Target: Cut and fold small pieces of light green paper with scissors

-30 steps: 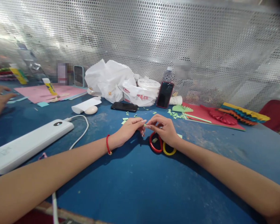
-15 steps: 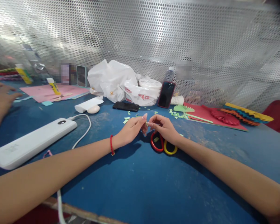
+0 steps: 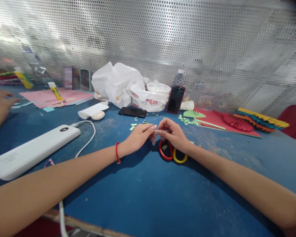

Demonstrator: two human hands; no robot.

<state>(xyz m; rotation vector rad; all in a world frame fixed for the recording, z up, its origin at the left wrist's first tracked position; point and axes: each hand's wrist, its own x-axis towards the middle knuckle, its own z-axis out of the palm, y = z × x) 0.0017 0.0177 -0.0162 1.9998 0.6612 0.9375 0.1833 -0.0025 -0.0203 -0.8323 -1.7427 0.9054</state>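
Note:
My left hand (image 3: 140, 136), with a red bracelet at the wrist, meets my right hand (image 3: 172, 133) at the fingertips over the blue table (image 3: 138, 194). Both hands are closed in a pinch; whatever lies between the fingertips is too small and hidden to name. Scissors with one red and one yellow handle loop (image 3: 165, 158) lie below my right hand, their blades hidden. Small green paper scraps (image 3: 133, 125) lie beyond my left hand, and more green scraps (image 3: 186, 120) lie beyond my right.
A white power bank (image 3: 34, 149) with a cable lies at left. Behind are a black phone (image 3: 132, 112), white bags (image 3: 118, 85), an upright phone (image 3: 176, 99), red paper (image 3: 217, 120) and folded coloured paper (image 3: 261, 120). Another person's hand (image 3: 0, 105) is at far left.
My left thumb has lowered toward my right fingertips, and the bit of green seen between the fingers before no longer shows. The other person's hand has shifted slightly left.

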